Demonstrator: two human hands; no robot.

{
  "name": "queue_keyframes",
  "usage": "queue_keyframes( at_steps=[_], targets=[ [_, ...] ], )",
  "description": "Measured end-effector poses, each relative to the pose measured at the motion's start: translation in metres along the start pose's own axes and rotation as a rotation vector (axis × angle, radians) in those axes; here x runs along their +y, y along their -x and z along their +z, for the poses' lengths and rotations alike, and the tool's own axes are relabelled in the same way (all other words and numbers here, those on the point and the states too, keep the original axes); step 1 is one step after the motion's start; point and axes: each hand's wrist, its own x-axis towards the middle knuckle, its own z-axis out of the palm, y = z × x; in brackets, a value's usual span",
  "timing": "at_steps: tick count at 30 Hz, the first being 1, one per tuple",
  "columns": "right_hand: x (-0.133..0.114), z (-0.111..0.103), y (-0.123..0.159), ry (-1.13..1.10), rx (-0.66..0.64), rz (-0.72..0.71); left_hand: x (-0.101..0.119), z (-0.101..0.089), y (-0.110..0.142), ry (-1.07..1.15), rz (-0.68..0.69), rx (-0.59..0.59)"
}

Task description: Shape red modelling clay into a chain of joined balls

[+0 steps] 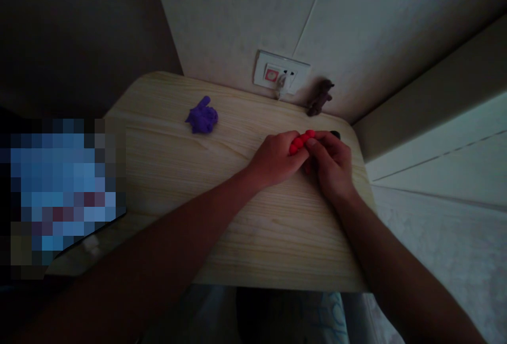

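Between my two hands is a lumpy red piece [302, 142], soft-looking like modelling clay, with several rounded bumps in a row. My left hand [277, 155] grips its lower left end, fingers curled around it. The thumb and fingers of my right hand [331, 160] pinch its other end from the right. Both hands are just above the right part of the wooden table. A purple clay-like lump [202, 116] with a short stub on top lies on the table to the left of my hands.
The light wooden table [178, 175] has rounded corners and meets the wall. A dark brown figure [321, 97] stands at its back edge, beside a wall socket [282, 73] with a plug in it. A small black object [335, 135] shows behind my right hand. A blurred-out bluish screen-like shape [63, 185] is at the left.
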Motion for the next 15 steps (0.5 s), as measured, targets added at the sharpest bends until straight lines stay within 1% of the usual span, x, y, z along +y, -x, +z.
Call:
queue_keyframes(
  at_steps=[15],
  targets=[
    [-0.0051, 0.0019, 0.0006, 0.039, 0.017, 0.015, 0.0005, -0.0005, 0.0002, -0.016, 0.000, 0.005]
  ],
)
